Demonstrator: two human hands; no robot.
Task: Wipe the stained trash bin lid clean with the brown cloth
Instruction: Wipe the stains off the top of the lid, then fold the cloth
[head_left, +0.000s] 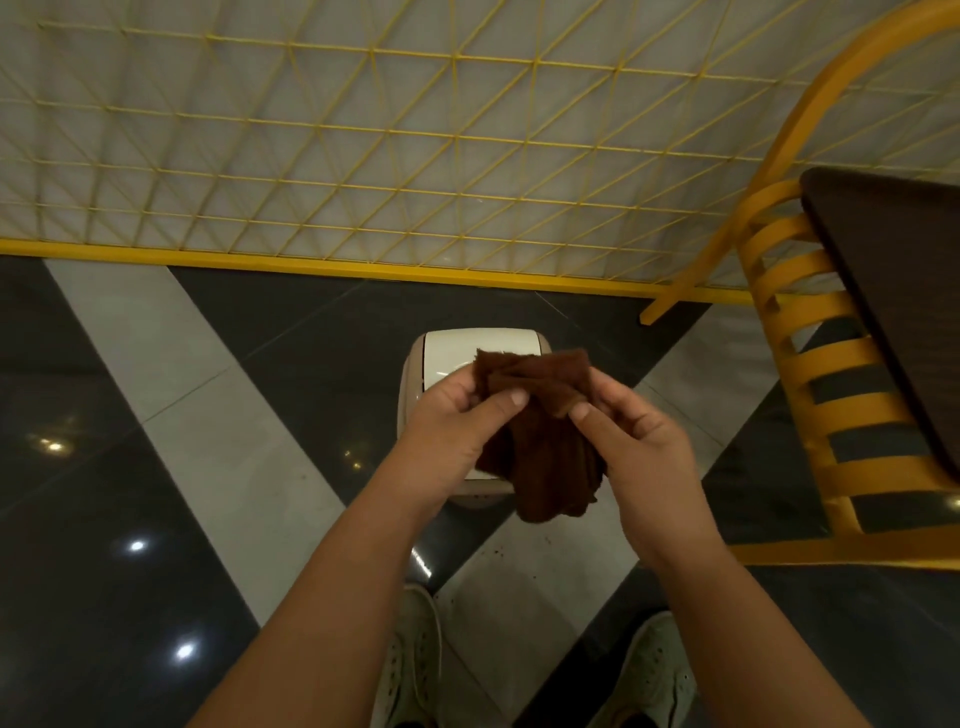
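Far left, the dark glossy floor (104, 519) carries bright spots of reflected light and is crossed by a pale diagonal stripe (171, 395) running from the upper left toward the centre. Behind it, across the top of the view, a yellow wire grid panel (363, 156) stands in front of a pale wall, with a solid yellow bar along its base. Moving toward the middle, the left hand (447, 431) is raised above the bin, its thumb and curled fingers pinching the upper left part of the brown cloth (545, 457). The cloth is bunched between both hands, its top edge spread between them and its lower part hanging down in folds. Under it stands the trash bin lid (457, 353), cream white with rounded corners, on the floor just in front of the person; much of it is hidden by the hands and the cloth, so stains cannot be made out. The right hand (639, 441) pinches the cloth's right side between thumb and fingers. Below, two pale shoes (415, 660) stand on the floor, one on each side of a light stripe. At the far right, a yellow slatted chair (831, 374) stands beside a dark table top (904, 291).
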